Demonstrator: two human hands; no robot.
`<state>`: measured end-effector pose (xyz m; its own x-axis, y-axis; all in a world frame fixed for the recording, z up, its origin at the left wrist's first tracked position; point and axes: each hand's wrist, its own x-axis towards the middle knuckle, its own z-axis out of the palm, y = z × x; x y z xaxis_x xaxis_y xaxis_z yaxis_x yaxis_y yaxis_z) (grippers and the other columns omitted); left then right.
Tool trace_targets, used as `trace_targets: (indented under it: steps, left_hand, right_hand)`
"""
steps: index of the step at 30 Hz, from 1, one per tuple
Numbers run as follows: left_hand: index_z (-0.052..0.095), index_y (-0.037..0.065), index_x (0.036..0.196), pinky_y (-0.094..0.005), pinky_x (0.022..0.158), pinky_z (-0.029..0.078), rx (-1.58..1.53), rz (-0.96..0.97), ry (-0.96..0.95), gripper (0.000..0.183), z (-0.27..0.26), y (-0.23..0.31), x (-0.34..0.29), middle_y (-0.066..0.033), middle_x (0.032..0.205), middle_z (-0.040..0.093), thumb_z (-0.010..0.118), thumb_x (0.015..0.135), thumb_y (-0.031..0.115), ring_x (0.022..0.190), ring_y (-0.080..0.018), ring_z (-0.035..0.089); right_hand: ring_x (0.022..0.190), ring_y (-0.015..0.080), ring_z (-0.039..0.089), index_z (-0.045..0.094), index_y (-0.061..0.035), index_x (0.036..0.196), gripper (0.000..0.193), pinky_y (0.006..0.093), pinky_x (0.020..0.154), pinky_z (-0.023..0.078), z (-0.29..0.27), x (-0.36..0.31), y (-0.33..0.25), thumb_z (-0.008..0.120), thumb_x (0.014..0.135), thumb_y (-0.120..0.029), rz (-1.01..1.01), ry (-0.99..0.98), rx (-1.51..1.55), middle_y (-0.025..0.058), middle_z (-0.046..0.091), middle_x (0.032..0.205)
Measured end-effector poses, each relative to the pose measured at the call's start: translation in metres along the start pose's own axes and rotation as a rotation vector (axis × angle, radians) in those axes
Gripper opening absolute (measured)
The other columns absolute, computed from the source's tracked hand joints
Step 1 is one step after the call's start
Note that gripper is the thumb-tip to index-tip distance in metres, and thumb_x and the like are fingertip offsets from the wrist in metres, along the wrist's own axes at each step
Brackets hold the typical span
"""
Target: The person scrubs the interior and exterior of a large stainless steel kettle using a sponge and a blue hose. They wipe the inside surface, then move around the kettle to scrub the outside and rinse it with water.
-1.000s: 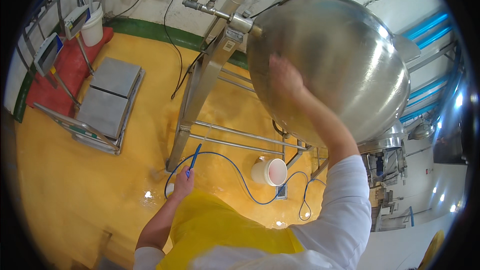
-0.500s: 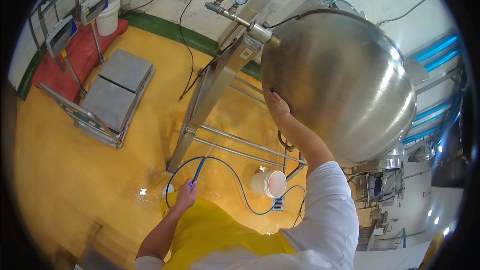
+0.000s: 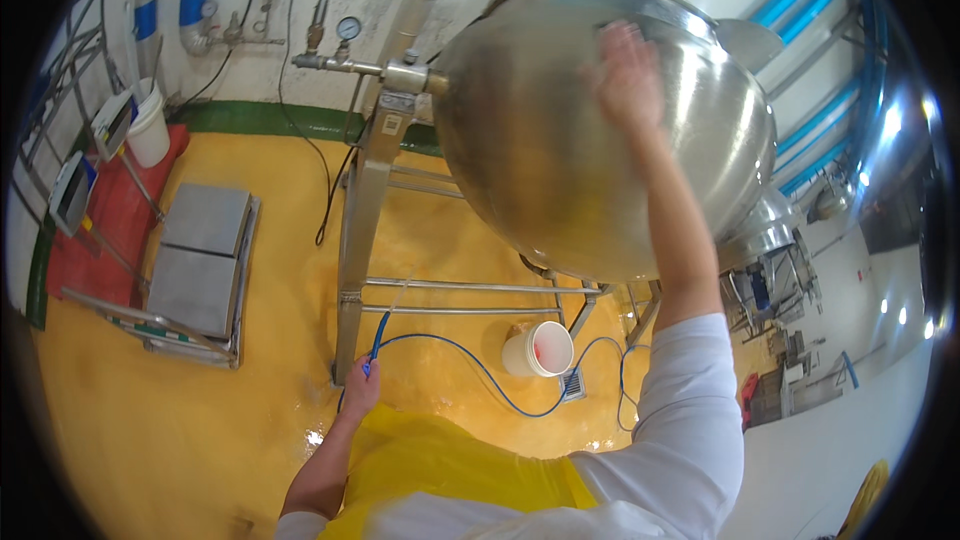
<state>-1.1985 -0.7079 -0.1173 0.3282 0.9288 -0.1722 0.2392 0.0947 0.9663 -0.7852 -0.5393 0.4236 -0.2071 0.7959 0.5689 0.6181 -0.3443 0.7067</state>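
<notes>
My left hand (image 3: 364, 386) is closed round a blue hose (image 3: 378, 336) low on the left. A thin pale stream comes from the hose tip toward the floor. On the upper part of a large rounded steel kettle (image 3: 540, 170), my right hand (image 3: 630, 75) lies flat, fingers stretched and blurred by motion. A small dark edge shows by its fingertips; whether something lies under the palm I cannot tell. A white bucket (image 3: 520, 352) with something pinkish inside stands below the kettle.
A steel frame (image 3: 362, 230) with a gauge (image 3: 348, 28) and valve carries the kettle. Floor scales (image 3: 192, 285) and a red platform (image 3: 95, 260) stand at left. The hose trails past a floor drain (image 3: 572, 386). The yellow floor (image 3: 290, 340) has wet, shiny patches.
My right hand has slid up and right across the kettle from its lower left side. My left hand still holds the hose. The view has shifted, so the kettle sits farther left.
</notes>
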Motion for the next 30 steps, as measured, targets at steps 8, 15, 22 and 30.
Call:
trace_targets:
  steps: [8,15,22,30]
  left_hand:
    - [0.060,0.002,0.096,-0.0358,0.057,0.044,0.082,0.001,-0.167,0.031,0.005,-0.010,-0.001,-0.0033,0.066,0.053,0.054,0.103,0.031,0.060,-0.0158,0.053]
    - [0.060,0.000,0.094,-0.0420,0.062,0.045,0.078,-0.072,-0.200,0.031,-0.008,0.003,-0.004,-0.0167,0.071,0.059,0.056,0.102,0.030,0.065,-0.0295,0.058]
    - [0.058,-0.001,0.092,-0.0419,0.062,0.044,0.112,0.033,-0.197,0.031,0.007,0.017,-0.006,-0.0170,0.071,0.057,0.055,0.102,0.029,0.065,-0.0284,0.057]
    - [0.058,0.001,0.089,-0.0378,0.056,0.042,0.007,-0.005,-0.179,0.031,0.004,0.013,-0.005,-0.0068,0.062,0.053,0.055,0.102,0.029,0.057,-0.0193,0.053]
  right_hand:
    - [0.155,0.0223,0.017,0.031,-0.0105,0.158,0.070,0.0439,0.127,0.011,0.035,-0.215,-0.091,0.043,0.102,-0.051,-0.689,-0.424,0.123,0.0078,0.022,0.168]
    - [0.152,0.0288,0.027,0.032,-0.0031,0.155,0.075,0.0490,0.125,0.017,-0.024,-0.113,0.032,0.050,0.100,-0.050,0.115,0.073,0.141,0.0146,0.031,0.163]
    - [0.155,0.0264,0.017,0.025,-0.0088,0.160,0.080,0.0456,0.126,0.013,0.010,-0.180,-0.056,0.041,0.101,-0.060,-0.364,-0.258,0.204,0.0108,0.023,0.167]
    - [0.153,0.0353,0.023,0.034,0.0042,0.153,0.084,0.0478,0.124,0.017,0.000,-0.121,0.175,0.043,0.100,-0.061,0.795,0.136,0.235,0.0240,0.031,0.161]
